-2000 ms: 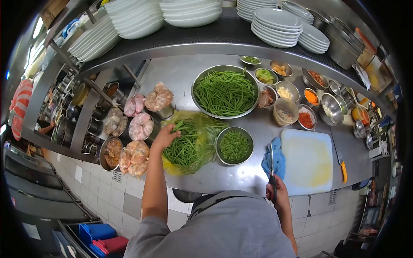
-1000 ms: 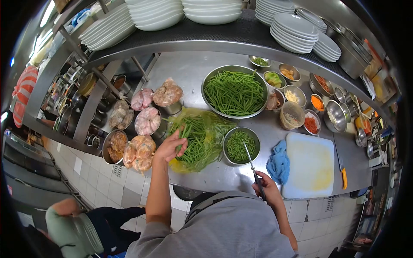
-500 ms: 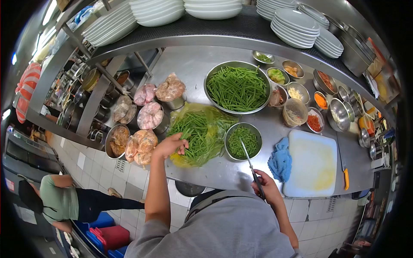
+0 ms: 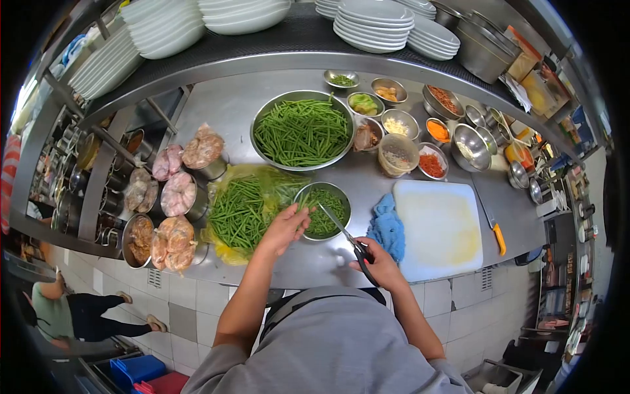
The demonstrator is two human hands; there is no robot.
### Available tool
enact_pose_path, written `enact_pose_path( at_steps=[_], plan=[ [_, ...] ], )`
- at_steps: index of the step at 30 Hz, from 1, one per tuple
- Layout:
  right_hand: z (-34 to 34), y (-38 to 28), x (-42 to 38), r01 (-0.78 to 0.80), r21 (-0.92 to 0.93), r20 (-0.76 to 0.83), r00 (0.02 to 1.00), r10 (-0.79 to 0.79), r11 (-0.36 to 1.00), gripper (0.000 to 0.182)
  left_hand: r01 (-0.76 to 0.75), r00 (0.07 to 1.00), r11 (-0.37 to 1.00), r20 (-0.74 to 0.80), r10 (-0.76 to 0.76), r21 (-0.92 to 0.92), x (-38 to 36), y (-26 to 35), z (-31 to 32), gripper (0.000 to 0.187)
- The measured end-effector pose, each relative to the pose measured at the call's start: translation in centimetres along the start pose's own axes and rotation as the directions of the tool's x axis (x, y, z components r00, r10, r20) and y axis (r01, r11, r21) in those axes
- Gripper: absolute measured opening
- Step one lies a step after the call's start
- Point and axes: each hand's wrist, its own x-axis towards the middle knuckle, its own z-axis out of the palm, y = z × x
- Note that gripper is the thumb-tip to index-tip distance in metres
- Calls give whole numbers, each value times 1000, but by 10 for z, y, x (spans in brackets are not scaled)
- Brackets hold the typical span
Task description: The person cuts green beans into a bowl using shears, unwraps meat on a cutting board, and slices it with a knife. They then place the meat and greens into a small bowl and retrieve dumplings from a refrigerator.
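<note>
My left hand (image 4: 289,228) is at the left rim of a small metal bowl (image 4: 349,209) of short-cut green beans (image 4: 326,211). Its fingers are pinched together; whatever they hold is too small to make out. With my right hand (image 4: 379,262) I grip the black handles of a pair of scissors (image 4: 342,231). The blades point up and left over the bowl, their tip close to my left fingertips. Left of the bowl, whole green beans (image 4: 237,213) lie in an open yellow plastic bag (image 4: 220,252). A large metal bowl (image 4: 253,146) of long green beans stands behind.
A blue cloth (image 4: 387,230) and a white cutting board (image 4: 436,233) lie to the right, then a yellow-handled knife (image 4: 495,230). Bagged meat (image 4: 174,243) sits at left. Small ingredient bowls (image 4: 400,125) stand behind; plates (image 4: 374,26) fill the shelf. A person (image 4: 56,312) stands at lower left.
My left hand has moved right, from above the bagged beans to the small bowl, and its fingers have closed. The scissors stay in my right hand, now nearer the left. The whole view has shifted.
</note>
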Motion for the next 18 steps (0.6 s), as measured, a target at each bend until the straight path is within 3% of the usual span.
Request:
enact_pose_path(
  at_steps=[4,7,11,18],
  plan=[
    [-14,17,-1,9,7,7,1000,-9,1000,66,-16,998,998,-55,19,61,9,-7,18,18],
    [-27,21,3,30,-51,73,997,-26,998,64,-118,986,981,-99,134,154,18,-13,31,11],
    [-31,28,19,18,76,115,993,-27,997,64,-82,981,986,-161,105,147,17,-21,41,8],
    [-39,27,35,-210,121,265,949,172,970,59,-45,964,977,-249,97,208,18,-52,24,14]
  ],
)
